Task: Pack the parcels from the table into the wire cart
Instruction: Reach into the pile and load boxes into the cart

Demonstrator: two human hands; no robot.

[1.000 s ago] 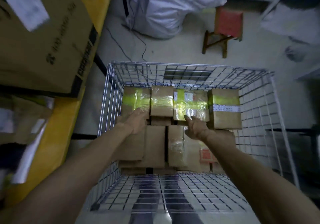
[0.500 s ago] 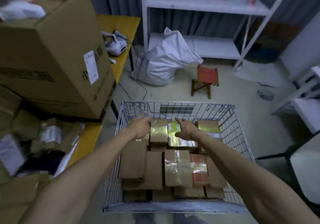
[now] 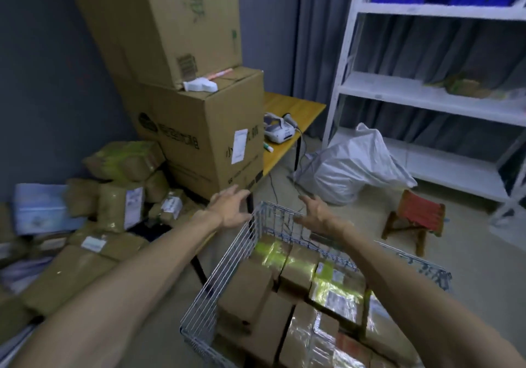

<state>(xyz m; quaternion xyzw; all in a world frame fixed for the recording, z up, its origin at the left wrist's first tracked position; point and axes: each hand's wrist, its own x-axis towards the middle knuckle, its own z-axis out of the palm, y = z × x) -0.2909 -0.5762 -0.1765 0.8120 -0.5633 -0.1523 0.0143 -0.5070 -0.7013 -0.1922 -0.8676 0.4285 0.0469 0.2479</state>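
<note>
Labels (image 3: pixel 337 300) on parcels (image 3: pixel 299 271) in the wire cart (image 3: pixel 227 276) seem unreadably blurred.

Both arms stretched fwd, forearms bare. L hand (image 3: pixel 230 209) back up, fingers (image 3: pixel 227 194) spread, holding nothing. R hand (image 3: pixel 320 215) palm turned inward twd L, fingers loosely spread, empty. Hands apart, approx level. Fingertips blurred; prob slight curl.

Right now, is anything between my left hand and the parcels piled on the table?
Nothing visible does. Your left hand hovers open and empty just right of the parcel pile, with only air between them. The large cardboard box stands farther back on the table, not across the path.
</note>
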